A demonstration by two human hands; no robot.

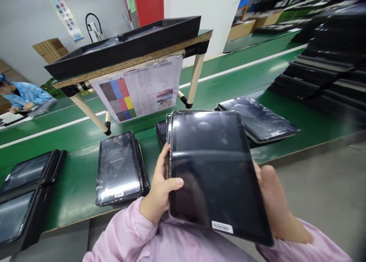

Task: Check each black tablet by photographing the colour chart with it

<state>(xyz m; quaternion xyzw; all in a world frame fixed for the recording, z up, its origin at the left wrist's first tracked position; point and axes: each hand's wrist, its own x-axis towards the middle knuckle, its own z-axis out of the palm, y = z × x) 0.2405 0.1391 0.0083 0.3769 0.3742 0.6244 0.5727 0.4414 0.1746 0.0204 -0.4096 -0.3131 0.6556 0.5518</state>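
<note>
**Black glossy tablet [217, 170] up off the belt, held in both hands**

Status, judging from how things lie: the unit is lifted clear of the green conveyor belt [77, 178] and sits in front of the chest. It is not set down anywhere. I see no film wrinkles on its face, though I can't rule out a tight wrap.

- Look: dark screen, unlit, with ceiling lights reflected in it and no visible cracks. A white barcode sticker [222, 227] sits near the bottom edge. A pale strip runs along the left edge; can't tell if that is a frame or a second layer behind.
- Left hand [160, 193]: clamped on the left edge, thumb across the glass, fingers behind.
- Right hand [274, 201]: closed on the right edge from behind. Fingertips are hidden, and the palm carries the weight.
- On the belt: a film-bagged dark tablet [118, 166] lies just left of the hands and another bagged one [257, 119] further right. The dark corner of one more unit [162, 130] peeks out behind the held one.
- Far left: black moulded trays [25, 174] holding screens.
- Above the belt: a wooden shelf on pale tube legs carries a black tray [128, 41], with a printed sheet with colour blocks [140, 88] hung from its front.
- Background: a co-worker's blue sleeve [25, 96] at left and stacked black trays [328, 64] at right.
</note>
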